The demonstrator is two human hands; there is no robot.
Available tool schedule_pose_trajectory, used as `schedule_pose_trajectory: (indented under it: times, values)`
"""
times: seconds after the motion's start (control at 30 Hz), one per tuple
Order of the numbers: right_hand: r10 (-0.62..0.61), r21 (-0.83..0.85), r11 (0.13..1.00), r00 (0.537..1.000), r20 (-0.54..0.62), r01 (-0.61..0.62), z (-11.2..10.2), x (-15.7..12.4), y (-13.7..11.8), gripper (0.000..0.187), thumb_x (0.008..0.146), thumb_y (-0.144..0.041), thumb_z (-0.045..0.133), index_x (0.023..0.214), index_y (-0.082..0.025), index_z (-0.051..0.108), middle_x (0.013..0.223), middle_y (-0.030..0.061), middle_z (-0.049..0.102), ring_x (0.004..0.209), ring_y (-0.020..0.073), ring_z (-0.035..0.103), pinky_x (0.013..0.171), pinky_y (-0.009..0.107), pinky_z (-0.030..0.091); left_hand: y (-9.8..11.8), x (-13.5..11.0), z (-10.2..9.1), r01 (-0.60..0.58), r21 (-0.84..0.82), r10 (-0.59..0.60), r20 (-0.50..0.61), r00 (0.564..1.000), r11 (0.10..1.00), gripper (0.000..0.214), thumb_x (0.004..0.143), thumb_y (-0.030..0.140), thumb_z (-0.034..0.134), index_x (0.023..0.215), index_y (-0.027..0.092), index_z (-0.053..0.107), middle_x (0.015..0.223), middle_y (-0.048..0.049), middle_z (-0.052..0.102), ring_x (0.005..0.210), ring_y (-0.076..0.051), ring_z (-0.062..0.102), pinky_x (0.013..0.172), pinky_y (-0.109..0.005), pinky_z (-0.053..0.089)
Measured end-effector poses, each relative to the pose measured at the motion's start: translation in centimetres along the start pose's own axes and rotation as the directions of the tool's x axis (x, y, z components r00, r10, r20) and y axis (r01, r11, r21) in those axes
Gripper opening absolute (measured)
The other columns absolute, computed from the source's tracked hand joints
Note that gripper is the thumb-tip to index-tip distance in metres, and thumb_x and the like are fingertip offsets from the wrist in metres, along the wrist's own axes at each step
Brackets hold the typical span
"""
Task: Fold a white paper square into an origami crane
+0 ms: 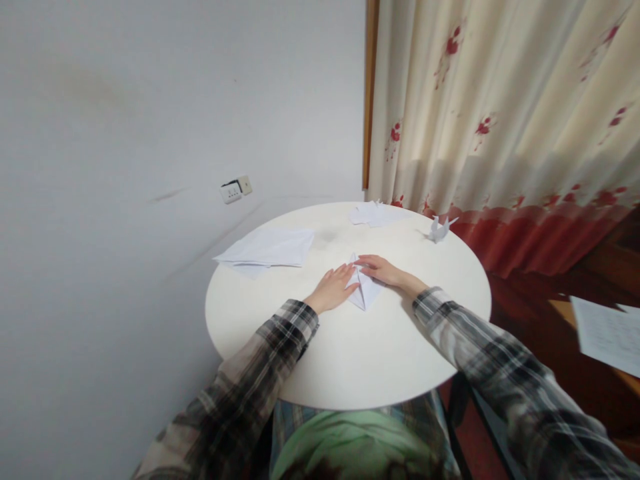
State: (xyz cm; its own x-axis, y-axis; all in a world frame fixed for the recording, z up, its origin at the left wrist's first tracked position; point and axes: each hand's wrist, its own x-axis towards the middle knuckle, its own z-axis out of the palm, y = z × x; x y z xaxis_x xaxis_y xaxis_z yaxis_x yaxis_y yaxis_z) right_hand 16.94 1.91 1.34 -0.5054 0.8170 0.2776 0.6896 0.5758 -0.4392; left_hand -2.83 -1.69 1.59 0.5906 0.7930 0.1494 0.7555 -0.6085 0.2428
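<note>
A partly folded piece of white paper lies near the middle of the round white table. My left hand rests flat on its left edge, fingers stretched out. My right hand presses on its upper right part, fingers extended and together, pointing left. Both arms wear plaid sleeves.
A stack of white sheets lies at the table's left side. More folded paper pieces sit at the far edge, and a finished paper crane stands at the far right. A curtain hangs behind; a printed sheet lies to the right.
</note>
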Motion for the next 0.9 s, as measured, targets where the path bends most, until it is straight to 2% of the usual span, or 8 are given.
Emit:
schedule_pose_trajectory:
  times: [0.07, 0.17, 0.27, 0.33, 0.53, 0.67, 0.77, 0.9]
  values:
    - [-0.030, 0.072, 0.997, 0.999, 0.021, 0.028, -0.4, -0.2, 0.3, 0.036, 0.084, -0.022, 0.051, 0.119, -0.017, 0.053, 0.126, 0.0084, 0.053, 0.117, 0.0156, 0.046, 0.102, 0.032, 0.032, -0.1, -0.1, 0.1, -0.014, 0.010, 0.014, -0.006, 1.000, 1.000, 0.052, 0.089, 0.040, 0.033, 0.135, 0.016, 0.031, 0.143, -0.0116, 0.028, 0.133, -0.025, 0.023, 0.106, -0.045, 0.018]
    - [-0.036, 0.064, 0.997, 0.999, -0.002, 0.036, -0.4, -0.3, 0.5, 0.038, 0.081, -0.021, 0.055, 0.118, -0.015, 0.054, 0.125, 0.0107, 0.053, 0.117, 0.0174, 0.047, 0.102, 0.034, 0.032, 0.1, -0.2, 0.1, -0.065, 0.036, 0.067, -0.064, 0.996, 0.997, 0.050, 0.089, 0.038, 0.036, 0.133, 0.016, 0.033, 0.141, -0.0112, 0.033, 0.131, -0.024, 0.028, 0.106, -0.042, 0.020]
    - [-0.017, 0.040, 0.999, 0.999, -0.043, 0.019, 0.1, -0.1, 0.5, 0.035, 0.080, -0.021, 0.055, 0.115, -0.016, 0.056, 0.123, 0.0100, 0.055, 0.116, 0.0179, 0.047, 0.101, 0.035, 0.033, 0.4, -0.2, 0.0, -0.149, 0.054, 0.154, -0.104, 0.983, 0.987, 0.045, 0.089, 0.031, 0.037, 0.130, 0.014, 0.038, 0.136, -0.0113, 0.041, 0.127, -0.020, 0.036, 0.105, -0.033, 0.026]
    - [-0.014, 0.069, 0.997, 0.997, -0.071, 0.019, 0.4, 0.1, 0.7, 0.031, 0.079, -0.020, 0.056, 0.110, -0.017, 0.059, 0.119, 0.0088, 0.057, 0.112, 0.0176, 0.050, 0.099, 0.035, 0.034, 0.6, -0.1, -0.1, -0.179, 0.071, 0.185, -0.080, 0.980, 0.981, 0.042, 0.090, 0.027, 0.033, 0.128, 0.012, 0.040, 0.134, -0.0112, 0.043, 0.126, -0.017, 0.037, 0.105, -0.029, 0.027]
    - [0.077, 0.189, 0.981, 0.978, -0.193, -0.040, 0.7, 0.4, 1.3, 0.023, 0.075, -0.015, 0.057, 0.097, -0.016, 0.062, 0.102, 0.0074, 0.064, 0.095, 0.0166, 0.057, 0.089, 0.032, 0.041, 0.6, 0.1, -0.1, -0.155, 0.125, 0.152, 0.030, 0.988, 0.980, 0.044, 0.092, 0.027, 0.024, 0.131, 0.009, 0.035, 0.141, -0.0114, 0.033, 0.131, -0.017, 0.027, 0.108, -0.030, 0.022]
    - [0.193, 0.225, 0.964, 0.952, -0.237, -0.140, 0.4, 0.3, 1.0, 0.014, 0.078, -0.023, 0.053, 0.081, -0.014, 0.063, 0.083, 0.0052, 0.065, 0.077, 0.0143, 0.057, 0.073, 0.026, 0.043, 0.4, 0.1, -0.1, -0.153, 0.109, 0.148, 0.053, 0.988, 0.982, 0.046, 0.093, 0.028, 0.023, 0.134, 0.009, 0.031, 0.142, -0.0118, 0.030, 0.132, -0.017, 0.024, 0.108, -0.030, 0.021]
    - [0.203, 0.201, 0.967, 0.952, -0.231, -0.158, 0.2, 0.4, 0.6, 0.023, 0.078, -0.031, 0.051, 0.066, -0.014, 0.060, 0.069, 0.0030, 0.062, 0.067, 0.0131, 0.054, 0.065, 0.023, 0.040, 0.3, 0.0, 0.0, -0.159, 0.086, 0.156, 0.041, 0.987, 0.984, 0.046, 0.093, 0.031, 0.024, 0.134, 0.013, 0.030, 0.143, -0.0110, 0.029, 0.133, -0.018, 0.022, 0.107, -0.033, 0.021]
    - [0.200, 0.166, 0.973, 0.950, -0.240, -0.163, 0.1, 0.4, 0.4, 0.024, 0.071, -0.036, 0.060, 0.060, -0.015, 0.057, 0.074, 0.0041, 0.062, 0.074, 0.0145, 0.053, 0.070, 0.024, 0.038, 0.0, -0.1, 0.0, -0.060, 0.033, 0.062, -0.063, 0.996, 0.998, 0.059, 0.087, 0.041, 0.039, 0.137, 0.012, 0.023, 0.145, -0.0152, 0.020, 0.135, -0.024, 0.015, 0.107, -0.040, 0.019]
